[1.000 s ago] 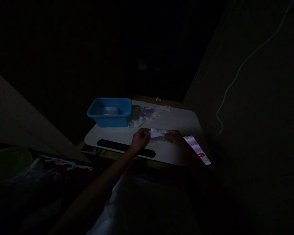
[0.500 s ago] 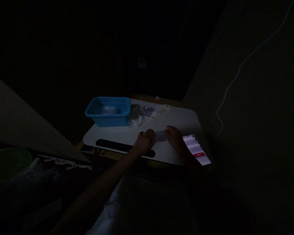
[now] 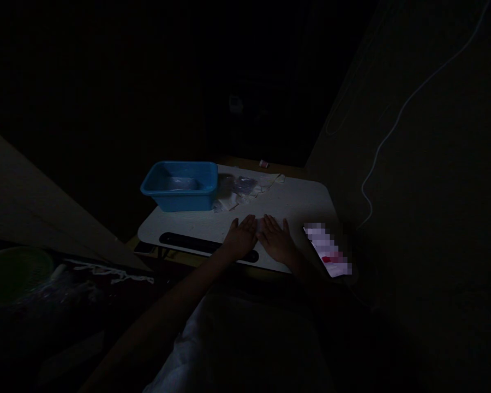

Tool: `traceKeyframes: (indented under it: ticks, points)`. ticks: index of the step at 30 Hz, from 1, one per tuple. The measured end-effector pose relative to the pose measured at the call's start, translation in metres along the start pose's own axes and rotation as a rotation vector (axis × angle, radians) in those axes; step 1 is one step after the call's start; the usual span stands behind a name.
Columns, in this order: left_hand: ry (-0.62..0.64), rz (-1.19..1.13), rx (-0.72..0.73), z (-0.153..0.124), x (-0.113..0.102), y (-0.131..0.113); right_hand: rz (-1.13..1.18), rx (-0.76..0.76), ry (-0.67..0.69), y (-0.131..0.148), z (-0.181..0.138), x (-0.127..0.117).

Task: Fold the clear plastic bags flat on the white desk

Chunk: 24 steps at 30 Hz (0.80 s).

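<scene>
Both my hands lie flat on the small white table [image 3: 303, 199], side by side near its front edge. My left hand [image 3: 241, 237] has its fingers stretched out. Close beside it, my right hand [image 3: 276, 240] is also flat, with its thumb apart. Between and under them a thin clear plastic piece [image 3: 259, 225] shows only as a small sliver; most of it is covered. Further back, crumpled clear plastic bags [image 3: 245, 186] lie against a blue plastic basin [image 3: 184, 202], which has more clear plastic [image 3: 182, 184] inside.
A phone with a lit screen [image 3: 327, 251] lies at the table's right edge. A dark slot strip [image 3: 188, 242] runs along the front. Behind the table is a small pink-and-white object [image 3: 263, 164]. A white cable [image 3: 401, 114] hangs on the right wall. The room is very dark.
My right hand has gone from pinching the plastic piece's right side to lying flat over it, closer to my left hand. My left hand has stayed about where it was.
</scene>
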State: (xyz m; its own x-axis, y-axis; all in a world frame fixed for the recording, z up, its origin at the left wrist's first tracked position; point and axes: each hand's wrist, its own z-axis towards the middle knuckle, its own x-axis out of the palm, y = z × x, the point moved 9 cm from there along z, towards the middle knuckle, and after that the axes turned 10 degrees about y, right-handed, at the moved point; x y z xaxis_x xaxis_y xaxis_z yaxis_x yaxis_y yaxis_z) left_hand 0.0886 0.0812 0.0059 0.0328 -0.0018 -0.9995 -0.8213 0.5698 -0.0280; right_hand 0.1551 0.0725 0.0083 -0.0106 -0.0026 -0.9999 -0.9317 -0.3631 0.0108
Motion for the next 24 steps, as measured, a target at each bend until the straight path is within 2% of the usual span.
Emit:
traceKeyframes:
  ticks: [9, 12, 16, 19, 24]
  points:
    - [-0.047, 0.008, 0.01, -0.001, -0.001, -0.001, -0.066, 0.079, -0.055, -0.035, -0.008, -0.006]
    - [-0.041, -0.004, 0.014, -0.001, -0.002, -0.001, 0.015, 0.074, -0.053, -0.048, -0.001, -0.011]
    - [-0.053, -0.014, 0.028, -0.002, -0.004, -0.001, 0.207, 0.052, -0.025, -0.06, 0.026, -0.016]
    - [-0.058, -0.022, 0.03, -0.002, -0.004, -0.001, 0.291, 0.039, 0.098, -0.059, 0.051, -0.014]
    - [-0.059, -0.023, 0.025, -0.002, -0.003, 0.0, 0.255, 0.184, 0.343, -0.061, 0.074, -0.006]
